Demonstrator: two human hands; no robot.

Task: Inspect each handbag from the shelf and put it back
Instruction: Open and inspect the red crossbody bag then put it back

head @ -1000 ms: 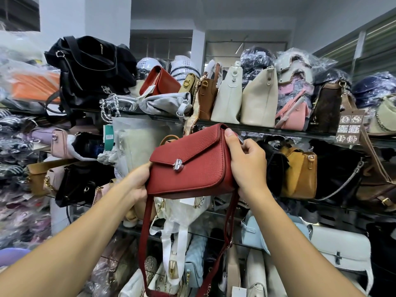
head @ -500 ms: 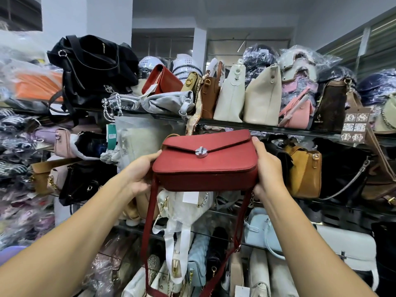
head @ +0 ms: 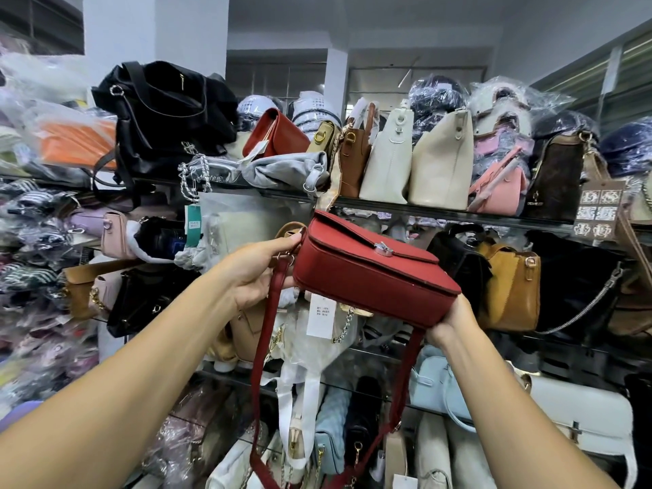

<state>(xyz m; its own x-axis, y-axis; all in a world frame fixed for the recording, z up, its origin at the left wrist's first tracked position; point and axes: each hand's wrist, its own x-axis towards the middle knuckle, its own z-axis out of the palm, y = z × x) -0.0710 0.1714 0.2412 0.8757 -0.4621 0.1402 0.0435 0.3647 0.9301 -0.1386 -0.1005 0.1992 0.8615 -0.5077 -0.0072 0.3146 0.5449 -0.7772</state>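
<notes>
1. Head view shows the red handbag (head: 374, 277) up in the air, in front of the full shelves. It sits lower than the glass shelf (head: 441, 210) and does not touch it.
2. The bag's long side is tilted. Its left end is high and its right end is low.
3. The flap with the silver clasp (head: 382, 249) faces up.
4. The left hand (head: 257, 273) grips the high end. Its fingers curl round the spot where the strap (head: 263, 365) joins the bag.
5. The right hand (head: 455, 319) holds the low corner from below. Its fingers are hidden behind the bag, so I can only guess that they wrap round it.
6. The strap hangs down in a long loop between the two arms.
7. A white tag (head: 319, 315) hangs just behind the bag. A tan bag (head: 511, 287) sits to the right. Two cream bags (head: 441, 160) stand on the glass shelf above.
8. I think the person is looking the bag over. To put it back, it must go forward, away from the person.
9. Each hand has one end, so neither hand is nearer. The bag likely needs to be made level first. The loose strap could catch on other bags.
</notes>
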